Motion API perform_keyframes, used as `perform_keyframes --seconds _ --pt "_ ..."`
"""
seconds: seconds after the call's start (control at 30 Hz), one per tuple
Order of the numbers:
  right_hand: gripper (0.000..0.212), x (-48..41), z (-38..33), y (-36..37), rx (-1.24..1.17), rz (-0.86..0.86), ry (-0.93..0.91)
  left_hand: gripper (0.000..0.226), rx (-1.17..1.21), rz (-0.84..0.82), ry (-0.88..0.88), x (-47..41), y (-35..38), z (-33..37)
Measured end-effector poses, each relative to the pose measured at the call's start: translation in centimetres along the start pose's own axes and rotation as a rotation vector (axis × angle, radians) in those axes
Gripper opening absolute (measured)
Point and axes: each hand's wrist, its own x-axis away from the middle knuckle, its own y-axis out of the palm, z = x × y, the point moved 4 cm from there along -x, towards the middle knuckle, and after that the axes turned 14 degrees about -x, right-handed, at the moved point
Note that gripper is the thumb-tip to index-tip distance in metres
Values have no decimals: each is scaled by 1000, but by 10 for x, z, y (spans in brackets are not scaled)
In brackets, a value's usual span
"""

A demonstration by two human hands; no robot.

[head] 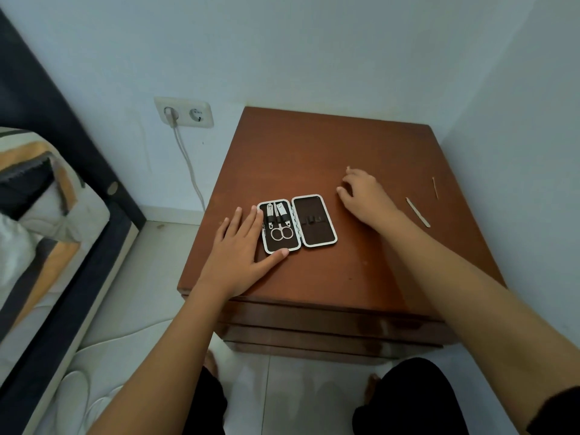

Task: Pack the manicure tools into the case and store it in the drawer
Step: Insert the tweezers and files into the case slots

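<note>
Open manicure case [296, 223] on the brown tabletop [345, 271]

Left hand [241, 249] lies flat, fingers spread, against the case's left edge; right hand [365, 196] hovers empty, fingers curled; nail file [418, 212] and thin stick [435, 187] lie further right

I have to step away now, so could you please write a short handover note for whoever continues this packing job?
Left hand: flat on the nightstand, steadying the open case's left edge.
Right hand: on the top right of the case, fingers curled; whether it holds something cannot be told.
Done: clippers and scissors sit in the left half; the right half's loops are empty.
Left: the nail file and thin stick lie loose on the right. Pack them, close the case, store it in the drawer, which is shut.
</note>
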Motion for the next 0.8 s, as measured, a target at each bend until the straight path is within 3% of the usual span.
perform_keyframes --seconds 0.13,0.3,0.5,0.8 --pt "12 17 -15 6 -122 125 -94 98 8 -2 -2 1 0 0" --pt "16 25 -13 3 -377 198 145 98 3 -8 -2 1 -1 1" --pt "22 17 -37 -4 -670 283 196 96 -12 -4 -3 0 0 1" --pt "25 0 -55 20 -574 157 119 98 -13 8 -7 0 1 0"
